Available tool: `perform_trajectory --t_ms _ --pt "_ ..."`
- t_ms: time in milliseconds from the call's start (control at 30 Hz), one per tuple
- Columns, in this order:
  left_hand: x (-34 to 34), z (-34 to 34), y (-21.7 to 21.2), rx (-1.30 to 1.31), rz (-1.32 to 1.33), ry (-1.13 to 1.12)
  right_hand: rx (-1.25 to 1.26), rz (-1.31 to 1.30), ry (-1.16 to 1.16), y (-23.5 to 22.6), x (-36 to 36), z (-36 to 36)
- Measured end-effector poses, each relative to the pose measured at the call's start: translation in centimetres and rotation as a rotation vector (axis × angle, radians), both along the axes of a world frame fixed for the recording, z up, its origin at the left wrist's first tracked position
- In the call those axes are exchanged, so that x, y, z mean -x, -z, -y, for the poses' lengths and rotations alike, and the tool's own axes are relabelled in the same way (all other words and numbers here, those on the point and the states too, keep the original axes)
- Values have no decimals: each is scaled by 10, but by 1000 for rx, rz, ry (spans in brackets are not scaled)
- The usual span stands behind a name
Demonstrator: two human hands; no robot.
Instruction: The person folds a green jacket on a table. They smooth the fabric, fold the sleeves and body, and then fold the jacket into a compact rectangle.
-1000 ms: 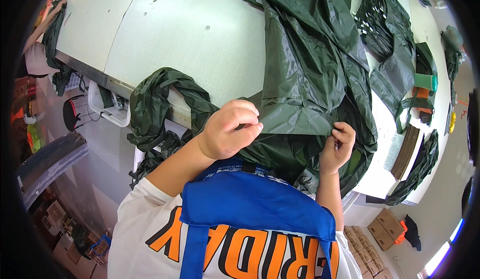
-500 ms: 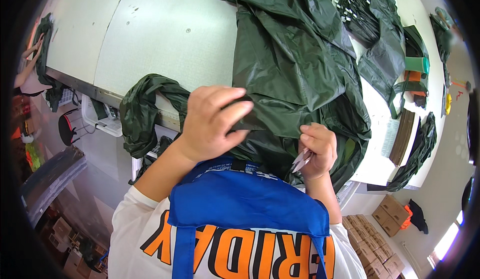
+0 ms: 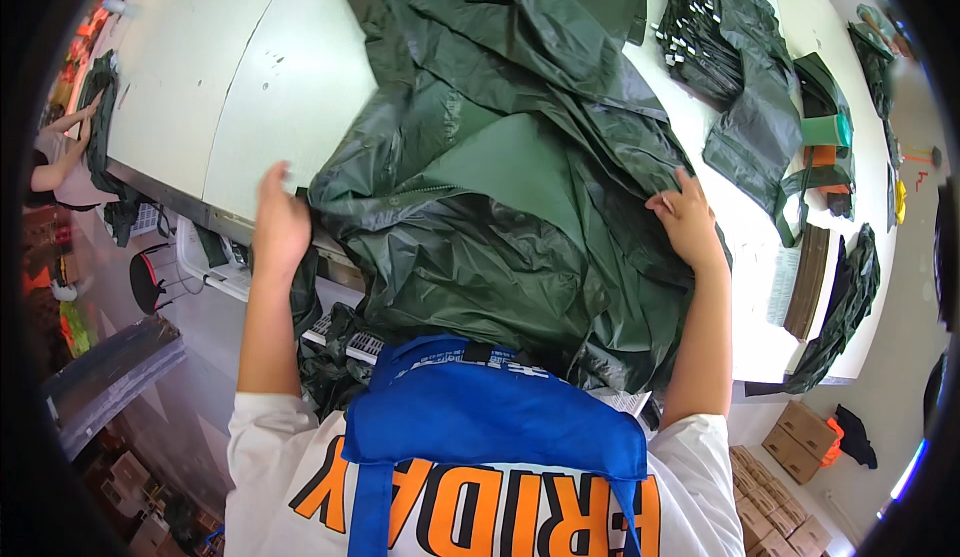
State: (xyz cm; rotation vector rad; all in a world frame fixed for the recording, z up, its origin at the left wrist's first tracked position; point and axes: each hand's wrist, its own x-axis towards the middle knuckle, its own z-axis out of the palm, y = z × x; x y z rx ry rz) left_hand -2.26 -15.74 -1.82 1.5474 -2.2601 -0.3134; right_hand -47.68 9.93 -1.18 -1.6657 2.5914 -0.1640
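Observation:
A dark green garment [image 3: 470, 257] of shiny coated cloth lies spread and creased over the table's near edge, with part of it hanging toward me. A zipper [image 3: 430, 193] runs along its upper fold. My left hand [image 3: 282, 222] is beside the garment's left corner, fingers pointing up; whether it grips the cloth cannot be seen. At the garment's right side, my right hand [image 3: 690, 222] has one finger stretched upward and the others bent. The small thread snips seen earlier in that hand do not show clearly now.
The white table [image 3: 290, 77] extends far and left. Similar dark green garments [image 3: 750, 147] lie at the right, near a green tape roll [image 3: 826, 131] and stacked brown card [image 3: 810, 282]. Another person's hands [image 3: 85, 122] handle green cloth at far left. Cardboard boxes [image 3: 790, 437] stand at lower right.
My hands have moved apart, left hand leftward and right hand up and rightward. The garment is spread wider to the left, and its zipper has come into view.

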Motion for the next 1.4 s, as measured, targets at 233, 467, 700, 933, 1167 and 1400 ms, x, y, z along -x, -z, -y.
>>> perform_trajectory --t_ms 233,467,700,933,1167,1400 --pt "130 -82 -75 -1182 -1107 384 127 857 79 -104 -74 18" --pt "160 -90 -27 -1587 -1586 138 63 1315 -336 -129 -107 18" --pt "142 -81 -59 -1425 -1447 82 96 801 146 -3 -36 88" --pt "107 -45 -80 -909 -1209 -14 1030 1055 326 -46 79 72" --pt "124 -52 -81 -1234 -1645 182 930 1116 559 -47 74 65" --pt "144 -100 -49 -1769 -1383 277 1035 1272 719 -32 63 51"
